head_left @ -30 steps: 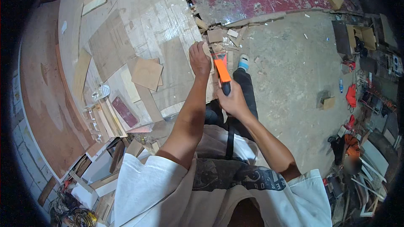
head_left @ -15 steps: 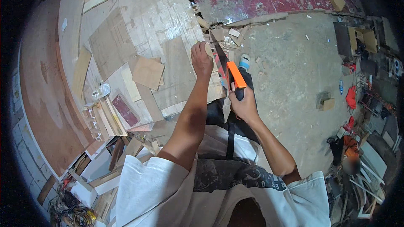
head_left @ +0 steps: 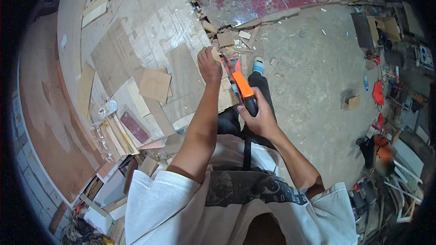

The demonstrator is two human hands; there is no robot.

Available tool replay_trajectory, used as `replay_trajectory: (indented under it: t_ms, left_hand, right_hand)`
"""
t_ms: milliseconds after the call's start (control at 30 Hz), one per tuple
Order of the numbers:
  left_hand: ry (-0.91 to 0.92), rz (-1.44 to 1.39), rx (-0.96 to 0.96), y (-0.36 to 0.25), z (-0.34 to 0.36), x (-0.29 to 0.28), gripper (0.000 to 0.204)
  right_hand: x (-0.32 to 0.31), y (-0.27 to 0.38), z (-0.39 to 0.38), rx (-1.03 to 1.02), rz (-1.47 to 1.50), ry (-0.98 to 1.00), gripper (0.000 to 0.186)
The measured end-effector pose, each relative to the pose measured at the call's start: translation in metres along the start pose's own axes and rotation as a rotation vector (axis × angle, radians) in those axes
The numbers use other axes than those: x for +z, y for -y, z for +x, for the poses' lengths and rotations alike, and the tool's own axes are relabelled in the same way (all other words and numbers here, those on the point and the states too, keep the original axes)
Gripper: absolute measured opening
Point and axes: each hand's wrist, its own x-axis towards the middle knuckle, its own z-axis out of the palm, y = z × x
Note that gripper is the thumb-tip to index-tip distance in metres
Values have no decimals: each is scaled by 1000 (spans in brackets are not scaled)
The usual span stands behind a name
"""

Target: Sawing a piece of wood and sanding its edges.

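At the right edge of the wooden worktable [head_left: 154,13], my left hand [head_left: 210,67] is closed on a small pale wood piece [head_left: 216,55], pressing it down near the edge. My right hand [head_left: 262,117] grips a handsaw [head_left: 243,85] by its orange and black handle. The saw's blade runs forward and slightly left, its far end right beside the wood piece. Whether the teeth touch the wood, I cannot tell. Square thin wood boards [head_left: 155,84] lie stacked on the table to the left of my left forearm.
Wood offcuts [head_left: 225,39] are heaped on the floor past the table's edge. My foot in a blue and white shoe [head_left: 258,65] stands right of the saw. Several narrow strips [head_left: 119,135] and a clear roll of tape [head_left: 109,107] sit at the table's near left.
The handsaw has been drawn back toward me, so its blade tip now lies closer to the wood piece. My left hand keeps its hold. The whole view has shifted slightly.
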Motion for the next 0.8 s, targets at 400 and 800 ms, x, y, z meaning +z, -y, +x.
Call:
replay_trajectory:
  t_ms: [400, 800]
  left_hand:
    - [-24, -5, 30, -2, 2, 2, 45]
    - [-37, -8, 21, 0, 2, 1, 45]
  right_hand:
    - [-15, -17, 10, -187, -164, -137, 42]
    - [4, 17, 4, -222, -55, -138, 38]
